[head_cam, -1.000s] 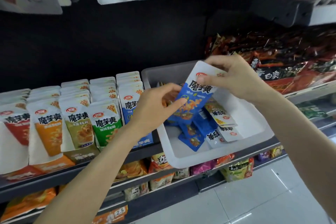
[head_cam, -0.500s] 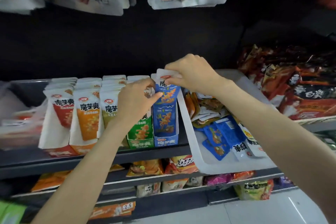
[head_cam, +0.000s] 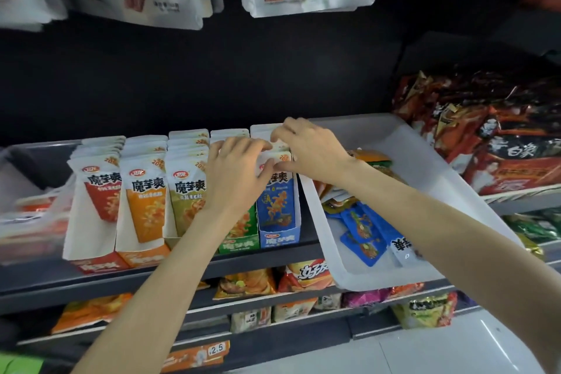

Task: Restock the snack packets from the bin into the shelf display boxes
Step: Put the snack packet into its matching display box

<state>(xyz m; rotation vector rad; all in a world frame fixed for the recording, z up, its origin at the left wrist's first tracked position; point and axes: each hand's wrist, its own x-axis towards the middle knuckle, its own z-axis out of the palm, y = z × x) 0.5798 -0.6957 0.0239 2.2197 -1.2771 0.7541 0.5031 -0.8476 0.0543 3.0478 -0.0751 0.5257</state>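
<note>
Shop aisle, dark back panel, white pouches hanging on pegs above. Main shelf (head_cam: 273, 258) carries a row of display boxes, each with upright snack packets filed front to back: red, orange, olive, green, blue from left to right.

White bin (head_cam: 379, 279) sits on the shelf just right of the blue box (head_cam: 280, 238), its left wall touching or nearly touching that box. Loose stock in the bin: blue packets (head_cam: 362, 235) lying flat near the front, mixed orange and yellow ones heaped further back. Red noodle packs stacked further right, chip bags on the lower shelf.

Both hands are at the top of the blue box. Right hand (head_cam: 312, 152) comes in from the bin side, fingers curled over the top edges of the packets at the box's rear; whether this grip pinches one packet or only presses the stack, I cannot tell. Left hand (head_cam: 235, 173) lies across the green/blue boundary, fingers spread and fairly straight, tips against the front blue packet (head_cam: 277, 191), holding nothing.

Key relation: the packet stands upright, long axis vertical, directly under both hands. Judgement: seating step for this packet, with the stack being squared. Remaining blue packets lie right of and below the hands, nearer the right hand, long axes roughly flat, so they need turning upright. Bin far from emptied.
</note>
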